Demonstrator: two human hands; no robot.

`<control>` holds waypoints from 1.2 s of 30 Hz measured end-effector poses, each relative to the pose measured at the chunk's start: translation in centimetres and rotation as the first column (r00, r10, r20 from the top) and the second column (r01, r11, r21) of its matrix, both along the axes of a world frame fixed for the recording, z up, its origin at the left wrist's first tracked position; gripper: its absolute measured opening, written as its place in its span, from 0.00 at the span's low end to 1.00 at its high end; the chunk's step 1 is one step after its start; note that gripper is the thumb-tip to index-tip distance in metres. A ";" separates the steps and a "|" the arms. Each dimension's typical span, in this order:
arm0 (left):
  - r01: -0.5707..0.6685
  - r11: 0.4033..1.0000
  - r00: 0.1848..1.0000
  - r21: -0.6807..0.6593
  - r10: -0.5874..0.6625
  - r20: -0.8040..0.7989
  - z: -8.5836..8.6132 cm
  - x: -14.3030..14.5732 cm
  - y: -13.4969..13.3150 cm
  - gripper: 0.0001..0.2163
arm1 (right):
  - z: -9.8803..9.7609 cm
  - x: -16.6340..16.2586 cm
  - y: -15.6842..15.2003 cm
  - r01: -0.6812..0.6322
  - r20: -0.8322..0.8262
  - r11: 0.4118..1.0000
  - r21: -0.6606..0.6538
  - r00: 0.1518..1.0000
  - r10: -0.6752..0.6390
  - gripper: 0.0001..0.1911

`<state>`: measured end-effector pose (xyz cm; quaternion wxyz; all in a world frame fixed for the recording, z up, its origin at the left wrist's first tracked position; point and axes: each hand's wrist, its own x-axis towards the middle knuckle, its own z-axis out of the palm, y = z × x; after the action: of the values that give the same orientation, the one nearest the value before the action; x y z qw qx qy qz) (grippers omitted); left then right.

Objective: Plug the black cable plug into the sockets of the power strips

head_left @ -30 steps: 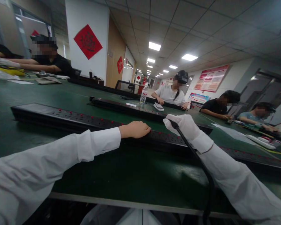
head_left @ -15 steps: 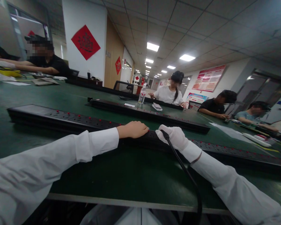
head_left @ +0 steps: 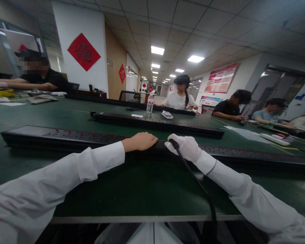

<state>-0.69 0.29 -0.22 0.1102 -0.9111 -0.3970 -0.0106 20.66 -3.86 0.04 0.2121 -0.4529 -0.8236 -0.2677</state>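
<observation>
We find a long black power strip (head_left: 53,137) lying across the green table (head_left: 132,189), with small red buttons set along its top. The left hand (head_left: 141,141), bare, lies palm down on top of this strip near its middle. Its fingers are loosely bent and closed round nothing.

Just beside it on the strip is the right hand (head_left: 184,147), in a white glove. It is clenched round the upper end of a black cable (head_left: 195,179), and the cable's end is hidden in the fist. From the strip the cable runs toward us and drops over the table's near edge.

Beyond the strip lies a second power strip (head_left: 155,122), and behind that stands a water bottle (head_left: 149,102). Its label is too small for us to read. The characters on the red diamond sign (head_left: 83,52) and the text on the red poster (head_left: 220,78), both on the far walls, are likewise illegible.
</observation>
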 end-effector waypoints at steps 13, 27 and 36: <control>0.017 1.000 1.000 0.008 -0.017 -0.022 -0.1 -0.1 0.2 0.12 | 1.4 1.0 0.9 -0.428 -0.281 0.811 -0.400 0.899 0.336 0.16; -0.010 1.000 1.000 -0.002 0.010 -0.021 0.3 0.2 -0.4 0.14 | 1.0 1.1 2.0 -0.349 -0.224 0.854 -0.387 0.933 0.280 0.16; -0.016 1.000 1.000 -0.026 0.015 -0.026 0.5 0.1 -0.5 0.14 | 1.4 0.5 2.2 -0.356 -0.171 0.851 -0.386 0.934 0.314 0.14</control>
<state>-0.58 -0.24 0.29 0.1034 -0.9095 -0.4027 0.0074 21.19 -1.69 1.41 0.1972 -0.3497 -0.9156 -0.0242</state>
